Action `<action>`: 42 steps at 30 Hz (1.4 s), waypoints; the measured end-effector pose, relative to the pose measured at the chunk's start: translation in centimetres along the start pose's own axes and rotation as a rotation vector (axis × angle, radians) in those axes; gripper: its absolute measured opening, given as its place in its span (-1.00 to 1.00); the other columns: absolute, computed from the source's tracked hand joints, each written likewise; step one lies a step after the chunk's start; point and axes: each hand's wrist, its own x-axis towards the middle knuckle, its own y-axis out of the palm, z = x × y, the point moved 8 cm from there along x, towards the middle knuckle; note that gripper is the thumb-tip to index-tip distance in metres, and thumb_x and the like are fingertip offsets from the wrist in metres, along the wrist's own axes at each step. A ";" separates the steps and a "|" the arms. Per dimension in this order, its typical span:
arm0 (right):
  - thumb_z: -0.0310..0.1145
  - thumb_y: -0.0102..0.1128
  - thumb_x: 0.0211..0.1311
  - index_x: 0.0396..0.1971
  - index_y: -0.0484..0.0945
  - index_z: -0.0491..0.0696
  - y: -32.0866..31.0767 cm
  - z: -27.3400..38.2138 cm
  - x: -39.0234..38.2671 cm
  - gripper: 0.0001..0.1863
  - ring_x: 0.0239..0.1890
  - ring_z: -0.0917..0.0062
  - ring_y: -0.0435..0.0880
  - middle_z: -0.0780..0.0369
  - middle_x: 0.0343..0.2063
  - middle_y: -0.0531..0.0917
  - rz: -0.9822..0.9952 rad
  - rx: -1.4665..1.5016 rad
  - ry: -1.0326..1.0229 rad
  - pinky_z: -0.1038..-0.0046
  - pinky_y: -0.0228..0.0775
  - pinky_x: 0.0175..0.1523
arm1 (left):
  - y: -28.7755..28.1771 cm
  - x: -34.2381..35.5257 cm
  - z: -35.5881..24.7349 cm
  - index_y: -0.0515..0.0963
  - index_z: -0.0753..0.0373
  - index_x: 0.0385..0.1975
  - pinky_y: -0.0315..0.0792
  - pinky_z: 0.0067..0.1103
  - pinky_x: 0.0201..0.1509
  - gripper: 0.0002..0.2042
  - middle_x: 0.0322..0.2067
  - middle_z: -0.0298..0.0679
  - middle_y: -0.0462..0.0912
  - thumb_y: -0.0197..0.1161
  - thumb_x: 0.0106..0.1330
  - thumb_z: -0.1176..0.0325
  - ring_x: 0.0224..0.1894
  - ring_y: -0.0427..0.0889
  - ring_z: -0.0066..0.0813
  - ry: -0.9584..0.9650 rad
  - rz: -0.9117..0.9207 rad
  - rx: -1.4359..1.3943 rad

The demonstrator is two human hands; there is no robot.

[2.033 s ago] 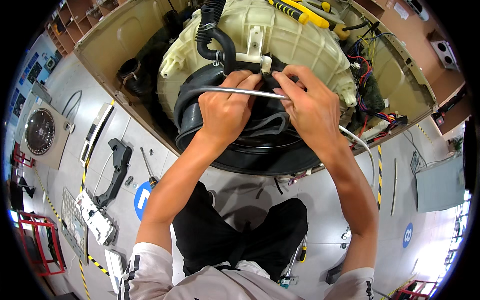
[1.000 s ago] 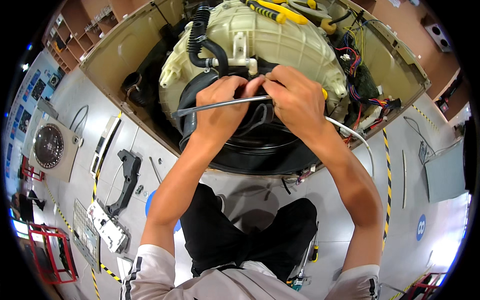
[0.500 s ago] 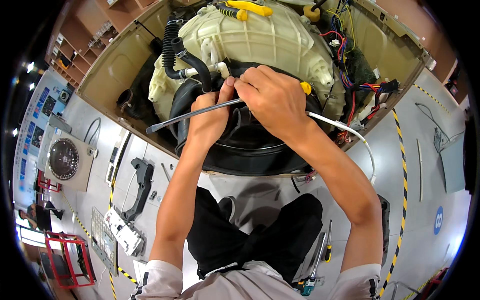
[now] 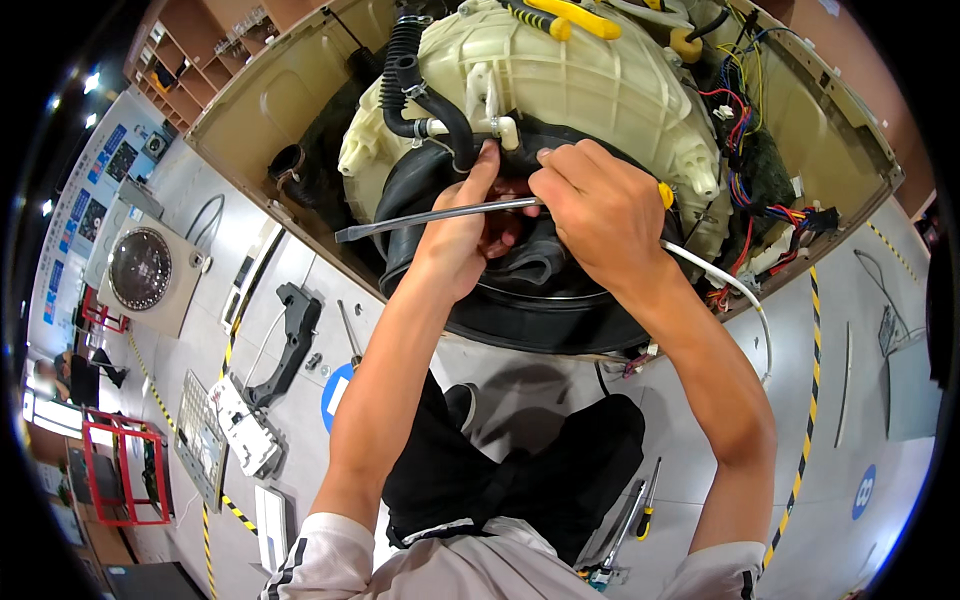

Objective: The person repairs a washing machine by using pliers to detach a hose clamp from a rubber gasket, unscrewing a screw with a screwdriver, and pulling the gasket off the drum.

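My right hand (image 4: pixel 605 205) is closed around the handle of a flat-blade screwdriver (image 4: pixel 430 218); the handle's yellow end shows beside the wrist. Its long metal shaft points left, crossing over my left hand (image 4: pixel 462 232). With the left thumb raised beside a bent black hose (image 4: pixel 452 118), the fingers of that hand curl into the black rubber door seal (image 4: pixel 540 265) and appear to grip it; part of this hold is hidden. A pale elbow fitting (image 4: pixel 509 132) sits just above the two hands. Behind them is the cream plastic tub (image 4: pixel 560 75) of an opened washing machine.
Yellow-handled pliers (image 4: pixel 575 17) lie on the tub. Colourful wires (image 4: pixel 745 140) run along the cabinet's right side. A white tube (image 4: pixel 735 285) hangs over the front edge. On the floor are a black bracket (image 4: pixel 295 340), a screwdriver (image 4: pixel 648 505) and removed panels (image 4: pixel 203 435).
The view has shifted, so the machine appears further right. My hands have moved slightly apart, and the left fingers now show under the screwdriver shaft. The right hand still holds the screwdriver.
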 end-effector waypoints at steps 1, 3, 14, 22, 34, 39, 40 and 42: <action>-0.34 0.23 -0.30 -0.72 0.38 0.03 0.1 0.0 0.0 -0.83 -0.50 0.55 0.48 0.35 -0.63 0.34 -0.002 -0.009 -0.009 0.52 0.34 -0.52 | -0.1 0.2 0.2 0.52 0.28 -0.44 0.08 -0.68 -0.67 -0.48 -0.54 -0.27 0.57 0.05 0.36 -0.16 -0.67 0.36 -0.62 -0.004 -0.006 -0.031; -0.35 0.24 -0.31 -0.72 0.39 0.02 0.1 0.1 0.1 -0.83 -0.50 0.56 0.48 0.35 -0.63 0.33 0.011 -0.003 -0.016 0.53 0.33 -0.53 | -0.1 0.7 0.9 0.52 0.30 -0.41 0.12 -0.68 -0.66 -0.50 -0.54 -0.28 0.57 0.09 0.36 -0.13 -0.67 0.38 -0.61 -0.014 -0.016 -0.093; -0.38 0.26 -0.28 -0.70 0.43 0.02 0.3 0.3 0.3 -0.85 -0.52 0.56 0.47 0.36 -0.63 0.35 0.058 0.027 -0.040 0.53 0.33 -0.55 | -0.1 1.6 1.8 0.48 0.30 -0.44 0.23 -0.69 -0.62 -0.61 -0.60 -0.34 0.48 0.21 0.35 0.03 -0.64 0.38 -0.62 0.167 0.003 -0.310; -0.40 0.25 -0.28 -0.68 0.49 0.00 0.9 1.1 -0.3 -0.89 -0.48 0.59 0.50 0.36 -0.54 0.48 0.102 -0.078 -0.107 0.59 0.38 -0.50 | -0.6 1.4 2.7 0.53 0.31 -0.53 0.18 -0.70 -0.65 -0.55 -0.65 -0.35 0.49 0.19 0.35 -0.03 -0.67 0.39 -0.66 0.306 -0.148 -0.107; -0.36 0.28 -0.22 -0.65 0.48 -0.03 0.2 0.9 -0.3 -0.85 -0.46 0.55 0.55 0.30 -0.28 0.63 0.126 -0.067 -0.069 0.53 0.37 -0.49 | -0.4 2.2 2.3 0.52 0.36 -0.40 0.20 -0.70 -0.65 -0.56 -0.63 -0.32 0.48 0.14 0.38 -0.01 -0.67 0.37 -0.65 0.248 0.113 -0.235; -0.38 0.28 -0.17 -0.60 0.51 -0.03 -0.2 0.7 -0.1 -0.88 -0.48 0.55 0.59 0.32 -0.26 0.62 0.080 -0.039 -0.026 0.50 0.37 -0.49 | -0.1 2.1 2.3 0.53 0.40 -0.38 0.23 -0.68 -0.64 -0.56 -0.60 -0.28 0.52 0.13 0.40 0.02 -0.65 0.39 -0.62 0.222 0.145 -0.257; -0.38 0.28 -0.16 -0.59 0.52 -0.03 -0.3 1.0 0.0 -0.89 -0.49 0.56 0.59 0.33 -0.26 0.61 0.086 -0.033 -0.024 0.50 0.37 -0.49 | -0.1 2.3 2.3 0.54 0.41 -0.37 0.24 -0.67 -0.63 -0.56 -0.59 -0.27 0.53 0.13 0.40 0.03 -0.65 0.40 -0.61 0.236 0.162 -0.266; -0.40 0.27 -0.16 -0.57 0.51 -0.03 -0.8 2.0 0.3 -0.88 -0.48 0.56 0.59 0.34 -0.27 0.60 0.075 0.022 -0.026 0.50 0.38 -0.49 | 0.0 2.3 2.2 0.55 0.43 -0.34 0.26 -0.66 -0.62 -0.56 -0.57 -0.26 0.55 0.13 0.40 0.04 -0.64 0.41 -0.61 0.254 0.178 -0.280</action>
